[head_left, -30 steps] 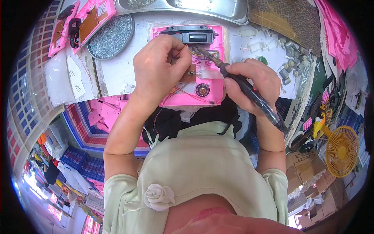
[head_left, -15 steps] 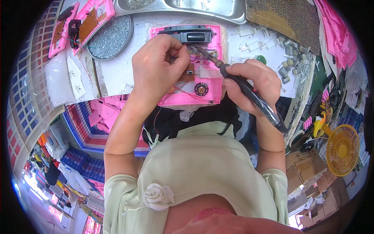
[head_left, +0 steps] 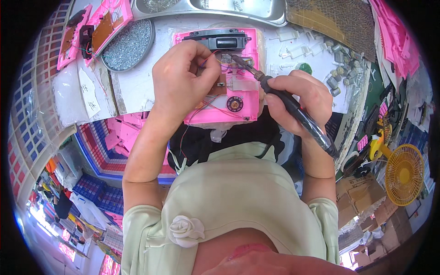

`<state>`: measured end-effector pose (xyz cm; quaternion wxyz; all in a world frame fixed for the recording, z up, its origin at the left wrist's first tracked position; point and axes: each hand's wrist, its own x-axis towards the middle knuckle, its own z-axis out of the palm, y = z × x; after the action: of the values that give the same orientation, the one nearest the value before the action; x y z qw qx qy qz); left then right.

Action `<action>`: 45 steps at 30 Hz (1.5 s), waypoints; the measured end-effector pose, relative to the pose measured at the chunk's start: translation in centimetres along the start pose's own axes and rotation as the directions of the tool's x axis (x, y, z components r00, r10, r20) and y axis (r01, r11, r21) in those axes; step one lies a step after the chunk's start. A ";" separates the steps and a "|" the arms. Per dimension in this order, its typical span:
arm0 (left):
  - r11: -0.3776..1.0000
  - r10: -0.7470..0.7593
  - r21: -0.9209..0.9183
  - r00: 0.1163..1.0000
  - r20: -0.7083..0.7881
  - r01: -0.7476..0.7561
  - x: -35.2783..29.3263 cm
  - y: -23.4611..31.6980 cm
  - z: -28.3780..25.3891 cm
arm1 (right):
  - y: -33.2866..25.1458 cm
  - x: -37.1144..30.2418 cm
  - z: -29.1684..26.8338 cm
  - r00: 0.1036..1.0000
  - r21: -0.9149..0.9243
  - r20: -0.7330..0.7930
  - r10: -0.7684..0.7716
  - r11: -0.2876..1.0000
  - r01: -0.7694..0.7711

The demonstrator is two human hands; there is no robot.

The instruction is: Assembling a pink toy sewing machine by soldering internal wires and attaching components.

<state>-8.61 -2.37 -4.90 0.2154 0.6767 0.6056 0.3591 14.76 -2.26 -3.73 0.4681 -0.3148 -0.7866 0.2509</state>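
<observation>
A pink plastic housing [head_left: 250, 103] lies on the bench in front of me, with a black part across its far end, a brown circuit board [head_left: 220, 85], a round speaker-like part [head_left: 235, 104] and thin wires inside. My right hand [head_left: 302, 98] is closed round the dark handle of a soldering iron [head_left: 293, 107]. Its metal tip points left into the upper middle of the housing. Over the housing's left side, my left hand [head_left: 185, 75] pinches a thin red wire [head_left: 209, 58] close to the iron's tip. The fingertips partly hide the wire's end.
A round dish of small screws [head_left: 128, 48] stands at the left, beside more pink housings [head_left: 114, 20] with boards. Metal trays [head_left: 238, 11] line the back. Small motors [head_left: 339, 68] and clear plastic pieces [head_left: 295, 50] lie at the right. A yellow fan [head_left: 404, 174] stands farther right.
The housing and bench items have shifted very slightly left in view. Both hands keep their grips, and the iron's tip stays inside the housing.
</observation>
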 end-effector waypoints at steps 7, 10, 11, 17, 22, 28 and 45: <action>0.999 0.024 -0.044 0.999 0.034 -0.022 0.0 0.0 -0.5 | -0.6 -0.1 -1.6 0.999 -0.024 0.051 0.017 1.000 -0.016; 0.993 0.115 -0.028 0.988 0.105 -0.113 -0.9 1.7 -2.0 | -1.2 -1.4 -3.2 0.993 0.010 -0.054 0.109 0.994 -0.109; 0.990 0.142 -0.037 0.977 0.157 -0.138 -1.5 2.0 -2.1 | -1.4 -1.8 -3.6 0.985 0.022 -0.097 0.143 0.990 -0.141; 0.973 0.164 0.120 0.956 0.244 -0.198 -0.9 2.8 -2.5 | -2.4 -2.9 -4.6 0.958 -0.026 -0.189 0.213 0.975 -0.222; 0.948 0.270 0.077 0.907 0.324 -0.309 -1.6 3.6 -1.8 | -2.4 -2.9 -4.1 0.953 -0.009 -0.212 0.216 0.975 -0.223; 0.901 0.256 0.145 0.770 0.585 -0.409 0.7 3.5 0.3 | -2.8 -2.6 -5.0 0.961 0.005 -0.169 0.221 0.975 -0.223; 0.974 0.209 -0.033 0.821 0.532 -0.226 1.3 2.6 -0.5 | -1.1 -2.9 -5.3 0.945 0.040 -0.173 0.279 0.960 -0.276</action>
<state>-7.29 -1.59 -2.39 0.3216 0.8173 0.4467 0.1703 20.24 -4.59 -2.36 0.4984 -0.4397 -0.6881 0.2912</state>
